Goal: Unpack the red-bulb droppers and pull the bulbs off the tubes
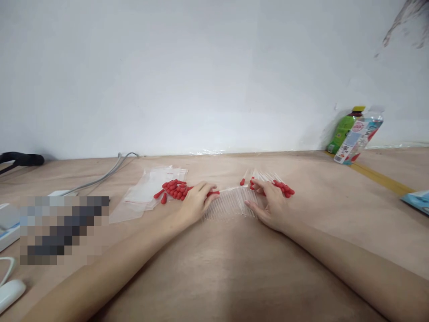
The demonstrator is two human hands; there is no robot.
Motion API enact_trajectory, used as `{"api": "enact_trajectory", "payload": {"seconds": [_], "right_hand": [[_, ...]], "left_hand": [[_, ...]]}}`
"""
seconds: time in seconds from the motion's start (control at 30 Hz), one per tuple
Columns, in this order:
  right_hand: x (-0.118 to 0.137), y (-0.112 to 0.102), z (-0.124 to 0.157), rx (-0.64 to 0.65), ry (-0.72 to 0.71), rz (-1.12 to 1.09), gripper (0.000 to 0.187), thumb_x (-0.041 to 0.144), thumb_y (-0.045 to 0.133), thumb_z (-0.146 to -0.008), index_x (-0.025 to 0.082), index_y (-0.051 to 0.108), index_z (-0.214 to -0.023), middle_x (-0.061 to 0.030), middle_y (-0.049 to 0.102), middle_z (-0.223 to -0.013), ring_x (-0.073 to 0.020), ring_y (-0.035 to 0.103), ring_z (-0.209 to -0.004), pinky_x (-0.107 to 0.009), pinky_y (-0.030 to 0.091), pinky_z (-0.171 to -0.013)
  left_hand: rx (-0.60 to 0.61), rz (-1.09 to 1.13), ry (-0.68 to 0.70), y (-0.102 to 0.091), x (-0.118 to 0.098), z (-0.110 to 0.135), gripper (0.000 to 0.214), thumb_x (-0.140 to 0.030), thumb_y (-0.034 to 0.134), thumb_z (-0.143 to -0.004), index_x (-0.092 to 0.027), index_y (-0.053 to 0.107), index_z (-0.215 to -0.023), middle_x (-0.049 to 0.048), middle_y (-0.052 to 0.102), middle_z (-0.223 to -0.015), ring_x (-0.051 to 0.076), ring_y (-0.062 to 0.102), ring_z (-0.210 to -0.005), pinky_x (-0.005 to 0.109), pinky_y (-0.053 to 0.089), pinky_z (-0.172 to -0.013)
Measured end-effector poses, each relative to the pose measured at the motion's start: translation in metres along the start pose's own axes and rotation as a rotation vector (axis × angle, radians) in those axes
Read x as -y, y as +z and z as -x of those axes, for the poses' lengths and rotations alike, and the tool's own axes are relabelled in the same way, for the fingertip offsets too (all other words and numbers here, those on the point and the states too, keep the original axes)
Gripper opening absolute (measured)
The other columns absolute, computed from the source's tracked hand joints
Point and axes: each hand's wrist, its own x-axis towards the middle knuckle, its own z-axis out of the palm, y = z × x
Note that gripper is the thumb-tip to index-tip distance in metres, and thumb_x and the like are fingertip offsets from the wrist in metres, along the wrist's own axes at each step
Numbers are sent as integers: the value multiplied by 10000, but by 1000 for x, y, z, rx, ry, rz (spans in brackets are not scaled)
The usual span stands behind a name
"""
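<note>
A row of thin clear dropper tubes (231, 203) lies side by side on the table between my hands. My left hand (197, 201) is closed at the left end of this row, with a red rubber dropper bulb (213, 193) at its fingertips. Behind that hand is a heap of red rubber bulbs (174, 188). My right hand (270, 203) rests over the right end of the row, thumb and fingers apart, the thumb on or just above the tubes. Past its fingers lie several droppers with red bulbs (284, 188), their pale stems (266, 175) pointing toward the wall; the hand partly hides them.
Clear plastic bags (149, 190) lie flat at the left, partly under the bulb heap. A grey cable (100, 178), a white mouse (11, 293) and a blurred-out item are farther left. Two bottles (345, 132) stand by the wall at the right, near yellow tape (382, 176).
</note>
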Motion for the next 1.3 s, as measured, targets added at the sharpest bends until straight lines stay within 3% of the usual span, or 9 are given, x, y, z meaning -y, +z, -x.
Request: {"api": "enact_trajectory", "payload": {"seconds": [0.1,0.27,0.43,0.57,0.83,1.07,1.3], "right_hand": [[7,-2,-1,50,-138,46,547,407,567,-759,195,412,-1239,-104,564,-1112,-238,511,-1013,-414,351,-877],[15,0,-2,128,-319,83,336,378,531,-801,225,569,-1098,-89,585,-1115,-218,515,-1041,-442,303,-939],[20,3,-2,177,-349,78,186,303,499,-840,268,650,-941,-27,636,-1033,-192,512,-1040,-448,255,-969],[21,3,-3,166,-359,54,165,286,508,-838,275,663,-895,0,660,-980,-187,516,-1023,-448,250,-970],[25,5,-3,206,-384,44,261,341,512,-832,241,609,-1052,-28,665,-1002,-197,542,-1032,-498,217,-1015],[24,10,0,214,-447,-41,231,198,470,-856,255,600,-1038,5,683,-953,-162,565,-1037,-475,255,-1037],[23,9,3,187,-539,-118,236,128,453,-850,196,586,-1033,-27,685,-946,-161,559,-1050,-438,287,-1040]], "left_hand": [[-13,-28,63,-3,1,26,126,-254,466,-860,-183,569,-858,38,543,-825,152,526,-785,281,440,-720],[-29,8,107,6,-5,33,107,-255,492,-848,-179,567,-854,48,564,-874,163,515,-832,313,425,-771],[-23,-1,148,9,-10,30,114,-270,507,-845,-181,576,-854,38,627,-864,164,546,-842,318,408,-790],[-28,-9,222,9,-9,29,156,-281,530,-834,-188,600,-938,46,657,-982,180,558,-972,355,383,-889],[-54,-25,293,13,-10,28,156,-265,522,-839,-200,638,-920,43,695,-932,189,592,-994,413,348,-964],[1,-45,310,12,-14,29,154,-280,508,-846,-213,632,-908,23,693,-937,170,581,-1014,418,277,-1028],[85,-48,308,4,-18,31,156,-222,462,-862,-199,613,-893,9,690,-920,164,548,-1063,411,210,-1055]]}}
